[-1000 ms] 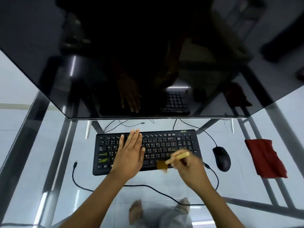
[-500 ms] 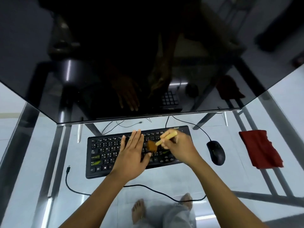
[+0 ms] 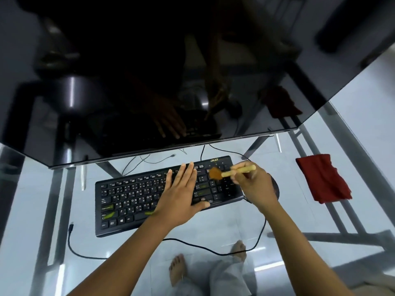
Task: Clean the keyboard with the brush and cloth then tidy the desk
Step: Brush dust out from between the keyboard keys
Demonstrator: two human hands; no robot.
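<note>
**A:** Since half a second ago the brush [image 3: 230, 172] has gone rightward, from beside the left thumb to the far right corner of the keyboard [image 3: 136, 199], over the number pad.

**B:** Which hand has it?

**A:** The right hand [image 3: 254, 185]. Its fingers and thumb are curled round the pale wooden handle, whose end sticks out to the right past the knuckles. The brown bristles lie left of that hand, near the top rows of keys. They are blurred, so I cannot tell whether they touch.

**B:** And the left hand?

**A:** The left hand [image 3: 181, 195] lies flat on the middle keys as before, fingers straight and close together, thumb spread toward the front edge. It holds nothing. The bristles sit just right of its fingertips, apart from them.

**B:** Where is the cloth?

**A:** The red cloth [image 3: 322, 178] lies crumpled on the glass bench [image 3: 25, 221], well to the right of the keyboard, with no hand on it. A black mouse [image 3: 276, 185] lies between the two, mostly hidden behind the right hand.

**B:** What else?

**A:** A dark monitor [image 3: 149, 82] stands behind the keyboard and mirrors both hands. A black cable [image 3: 192, 245] loops across the bench in front of the keyboard.
</note>
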